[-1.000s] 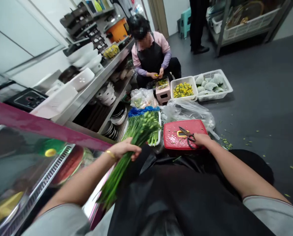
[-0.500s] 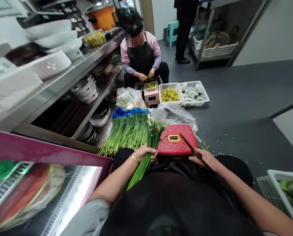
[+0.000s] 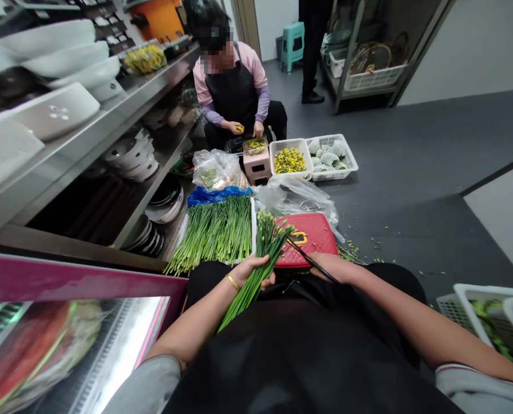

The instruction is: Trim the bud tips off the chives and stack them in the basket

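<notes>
My left hand (image 3: 253,271), with a gold bracelet at the wrist, is closed round a bunch of flowering chives (image 3: 262,253). The bud ends point away from me, and the stems run down toward my lap. My right hand (image 3: 327,267) grips a long, thin, dark tool (image 3: 301,249), whose exact kind is unclear. Its tip is at the right side of the chives, over a red lidded box (image 3: 320,227) with a yellow-framed handle. Left of the box, more flowering chives (image 3: 222,227) lie heaped in a white crate beside blue plastic.
A co-worker (image 3: 232,80) sits ahead, handling yellow flowers by a pink stool (image 3: 257,167). White baskets hold yellow flowers (image 3: 289,161) and net-wrapped produce (image 3: 329,155). Steel shelving (image 3: 161,80) with dishes runs along the left. Another basket (image 3: 475,293) stands at right.
My right hand has moved left, bringing the dark tool's tip to the chives. My left hand still holds the bunch. The co-worker's hands have moved apart, and the view has shifted slightly.
</notes>
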Tool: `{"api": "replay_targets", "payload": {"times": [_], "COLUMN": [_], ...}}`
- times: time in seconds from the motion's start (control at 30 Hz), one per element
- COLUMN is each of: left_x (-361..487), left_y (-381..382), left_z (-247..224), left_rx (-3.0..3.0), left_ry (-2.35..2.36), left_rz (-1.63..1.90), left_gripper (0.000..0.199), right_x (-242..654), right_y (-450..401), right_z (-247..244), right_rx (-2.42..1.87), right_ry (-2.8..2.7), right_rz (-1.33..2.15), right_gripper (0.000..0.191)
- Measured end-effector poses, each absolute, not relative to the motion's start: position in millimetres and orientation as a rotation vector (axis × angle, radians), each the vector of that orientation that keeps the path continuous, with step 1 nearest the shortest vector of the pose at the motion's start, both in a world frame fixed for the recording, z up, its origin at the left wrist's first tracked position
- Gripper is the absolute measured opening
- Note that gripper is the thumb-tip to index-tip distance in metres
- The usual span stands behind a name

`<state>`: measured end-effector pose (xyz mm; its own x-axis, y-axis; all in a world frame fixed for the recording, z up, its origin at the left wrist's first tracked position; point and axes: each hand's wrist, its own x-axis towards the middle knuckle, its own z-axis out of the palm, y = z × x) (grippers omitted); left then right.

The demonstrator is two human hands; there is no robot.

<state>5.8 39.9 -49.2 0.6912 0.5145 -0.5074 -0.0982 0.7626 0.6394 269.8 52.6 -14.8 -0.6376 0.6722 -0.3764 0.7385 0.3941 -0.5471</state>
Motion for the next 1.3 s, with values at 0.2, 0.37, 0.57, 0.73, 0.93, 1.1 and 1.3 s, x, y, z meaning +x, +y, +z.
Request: {"api": "replay_targets", "payload": {"times": [0.2,0.37,0.57,0.73,0.93,1.1,1.3], "left_x": [18.2,19.8,16.9,18.8,20.4,23.3,23.9], "left_y": [33.8,33.0,33.1,31.0,31.5,30.6,26.1], "left_z": [-32.5,-28.2,-35.0,-35.2,-30.8,-31.2,-38.6], "left_rx": [0.688,0.718,0.646,0.588,0.635,0.667,0.715], "left_ry": [1.012,1.106,1.001,0.981,1.012,1.049,1.138], "left_rz": [0.469,0.467,0.436,0.424,0.439,0.450,0.393], "left_gripper": [0.032,0.024,0.031,0.040,0.040,0.039,0.037], "right_x": [268.0,272.5,278.5,290.0,298.3,287.9,282.3], "right_y": [52.4,46.3,42.3,38.3,34.9,33.5,26.8], "right_z": [-11.1,-26.8,-28.5,-40.4,-36.4,-23.7,-23.8], "right_rx": [1.445,1.515,1.616,1.482,1.388,1.462,1.493], "right_ry": [2.330,2.365,2.318,2.442,2.450,2.391,2.323], "right_rz": [-0.835,-0.807,-0.811,-1.046,-1.183,-1.158,-1.123], "right_gripper": [0.030,0.033,0.039,0.030,0.033,0.042,0.041]}}
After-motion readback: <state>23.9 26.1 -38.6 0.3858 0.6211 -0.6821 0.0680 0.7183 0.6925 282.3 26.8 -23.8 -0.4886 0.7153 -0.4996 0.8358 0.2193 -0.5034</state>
